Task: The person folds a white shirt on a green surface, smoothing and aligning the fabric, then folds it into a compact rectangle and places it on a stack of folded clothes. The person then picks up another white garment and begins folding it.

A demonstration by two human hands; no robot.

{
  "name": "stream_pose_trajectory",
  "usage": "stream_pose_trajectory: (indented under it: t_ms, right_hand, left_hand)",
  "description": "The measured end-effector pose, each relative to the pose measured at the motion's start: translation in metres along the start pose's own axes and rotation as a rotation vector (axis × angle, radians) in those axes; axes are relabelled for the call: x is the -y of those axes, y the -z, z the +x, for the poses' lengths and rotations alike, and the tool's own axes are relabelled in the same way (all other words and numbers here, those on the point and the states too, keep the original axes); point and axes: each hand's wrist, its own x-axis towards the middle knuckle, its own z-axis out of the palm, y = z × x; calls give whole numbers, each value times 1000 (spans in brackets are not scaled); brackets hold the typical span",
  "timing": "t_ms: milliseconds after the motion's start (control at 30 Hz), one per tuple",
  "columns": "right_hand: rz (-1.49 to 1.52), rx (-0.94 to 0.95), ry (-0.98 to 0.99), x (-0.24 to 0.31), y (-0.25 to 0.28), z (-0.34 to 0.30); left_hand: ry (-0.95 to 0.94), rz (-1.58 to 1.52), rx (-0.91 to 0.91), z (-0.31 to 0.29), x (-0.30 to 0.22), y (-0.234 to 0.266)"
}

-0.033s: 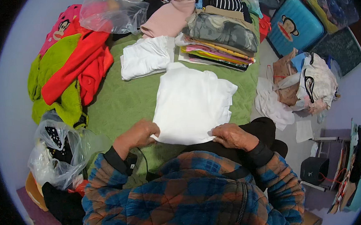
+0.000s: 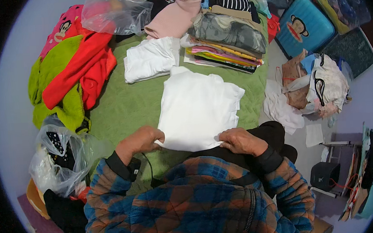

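Observation:
A white garment [image 2: 201,107], folded into a rough square, lies on the green bedcover [image 2: 121,116] in front of me. Its exact kind does not show. My left hand [image 2: 141,139] pinches the near left corner, and a bit of cloth sticks out by the fingers. At the near right corner, my right hand [image 2: 242,141] grips the edge between thumb and fingers. The near edge runs fairly straight between both hands, while the far and right edges are uneven. Just beyond it lies another folded white garment [image 2: 152,59], apart from my hands.
A stack of folded clothes [image 2: 228,35] stands at the far right of the bed, beside a pink knit garment [image 2: 175,18]. Red and green clothes [image 2: 77,72] and a clear plastic bag [image 2: 61,151] line the left. Off the bed's right side are a blue suitcase [image 2: 304,24] and a bundle [image 2: 324,81].

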Motion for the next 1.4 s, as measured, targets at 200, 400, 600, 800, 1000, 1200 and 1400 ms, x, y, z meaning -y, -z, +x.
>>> stream_pose_trajectory:
  t_ms: [200,400,600,800,1000,1200,1400]
  right_hand:
    - [308,43,-102,-9,24,11]
    - [366,-336,-375,-56,55,55]
    - [273,-711,-475,-124,40,114]
    - [354,-777,-541,-158,14,119]
    - [-1,-962,-309,-97,33,95]
    - [-342,-365,-140,-63,-19,124]
    - [-499,-324,-261,-116,-18,102]
  left_hand:
    - [119,-191,95,21,14,25]
    - [230,-379,-293,77,71,55]
    - [367,-389,-580,141,112,48]
    - [529,-389,-691,156,125,25]
    - [320,176,-958,133,92,19]
    - [118,291,-690,153,51,-32]
    - [126,231,-575,155,82,-34]
